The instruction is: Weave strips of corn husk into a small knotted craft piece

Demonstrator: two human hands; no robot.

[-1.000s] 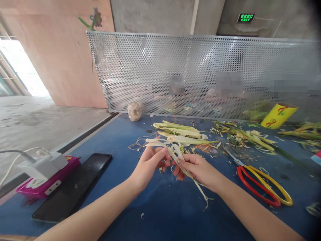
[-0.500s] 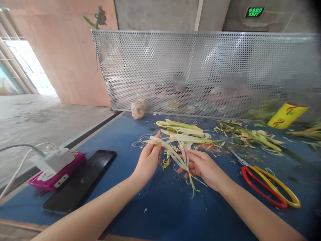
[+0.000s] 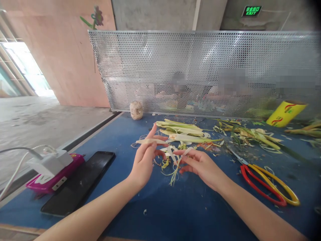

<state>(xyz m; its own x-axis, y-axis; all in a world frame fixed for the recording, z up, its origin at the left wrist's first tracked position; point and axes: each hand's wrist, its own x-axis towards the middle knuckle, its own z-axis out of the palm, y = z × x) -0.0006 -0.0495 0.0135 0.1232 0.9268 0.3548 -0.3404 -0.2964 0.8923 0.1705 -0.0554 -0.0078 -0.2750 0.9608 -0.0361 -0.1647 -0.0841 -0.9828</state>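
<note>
My left hand (image 3: 143, 164) pinches a pale husk strip (image 3: 160, 142) under its thumb, the index finger stretched up and away. Closed at the fingertips, my right hand (image 3: 202, 165) grips the pale husk strips (image 3: 173, 177), whose thin split ends hang below it. Between the hands the strips cross, and which piece joins which I cannot tell. Just beyond lie greenish-white husk pieces (image 3: 187, 138) in a small pile. Thin thread (image 3: 137, 144) lies in loops behind my left hand.
Scissors (image 3: 267, 179) with red and yellow handles lie right. Husk scraps (image 3: 260, 137) and a yellow roll (image 3: 286, 113) are further back. A phone (image 3: 80, 180), a purple power strip (image 3: 54, 180) and a twine ball (image 3: 136, 110) are left. A perforated metal screen (image 3: 155, 67) stands behind.
The strip ends have swung left, and my right hand has shifted slightly left. My left index finger has lifted and straightened, while the strip stays under the thumb.
</note>
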